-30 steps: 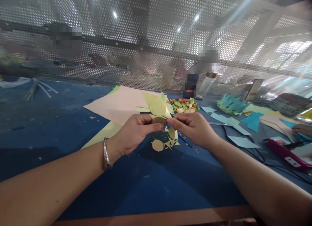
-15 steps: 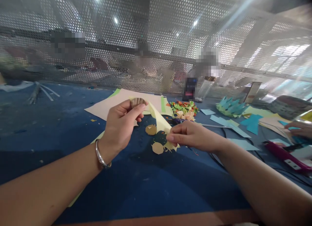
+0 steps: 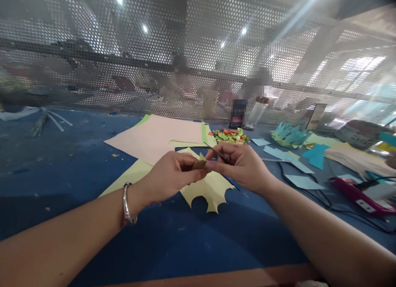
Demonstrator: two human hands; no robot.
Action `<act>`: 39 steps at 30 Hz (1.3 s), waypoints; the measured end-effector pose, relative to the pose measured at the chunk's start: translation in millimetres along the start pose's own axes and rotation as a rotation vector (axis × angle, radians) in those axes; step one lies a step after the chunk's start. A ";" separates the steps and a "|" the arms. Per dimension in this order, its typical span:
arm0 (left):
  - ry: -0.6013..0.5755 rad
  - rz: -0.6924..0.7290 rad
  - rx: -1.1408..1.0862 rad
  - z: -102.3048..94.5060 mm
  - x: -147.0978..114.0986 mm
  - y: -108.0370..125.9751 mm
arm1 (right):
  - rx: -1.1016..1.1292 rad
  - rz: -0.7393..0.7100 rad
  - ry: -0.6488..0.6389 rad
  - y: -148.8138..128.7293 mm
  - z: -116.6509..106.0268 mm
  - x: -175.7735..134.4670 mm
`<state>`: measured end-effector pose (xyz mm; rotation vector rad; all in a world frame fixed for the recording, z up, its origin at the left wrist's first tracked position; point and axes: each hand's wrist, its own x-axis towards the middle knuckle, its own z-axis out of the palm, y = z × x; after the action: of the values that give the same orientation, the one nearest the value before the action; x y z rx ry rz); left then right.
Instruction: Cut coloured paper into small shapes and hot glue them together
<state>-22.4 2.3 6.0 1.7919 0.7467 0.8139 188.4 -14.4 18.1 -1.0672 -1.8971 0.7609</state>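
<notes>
Here, mid-frame, the left grip pinches a partly hidden brown piece; the right grip touches its edge, holding an indistinct dark tool; above, right of centre, a dark device is unreadably blurred

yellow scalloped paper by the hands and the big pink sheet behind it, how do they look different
Edges: the scalloped paper has curved bites along its near edge, leaving points; the pink sheet shows straight edges.
Colour: the scalloped paper is pale yellow, the pink sheet pale pink.
Size: the scalloped paper looks smaller than the pink sheet.
Shared: both are over the blue table, partly hidden by the left hand.
</notes>
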 end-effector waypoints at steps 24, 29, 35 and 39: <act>0.137 -0.005 -0.333 5.4 0.8 -1.3 | -0.007 0.028 -0.013 6.4 7.9 0.5; 0.111 -0.006 -0.274 4.6 -0.2 -1.6 | -0.027 0.033 -0.039 5.8 6.5 -0.2; 0.117 -0.002 -0.201 4.1 -0.8 -0.9 | -0.046 0.017 -0.058 5.1 4.6 -1.0; 0.103 0.005 -0.211 3.9 -1.2 0.8 | -0.058 0.029 -0.061 4.4 2.9 -2.3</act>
<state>-19.9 -0.9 5.4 1.5737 0.6956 0.9573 188.3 -14.7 12.4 -1.1212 -1.9696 0.7674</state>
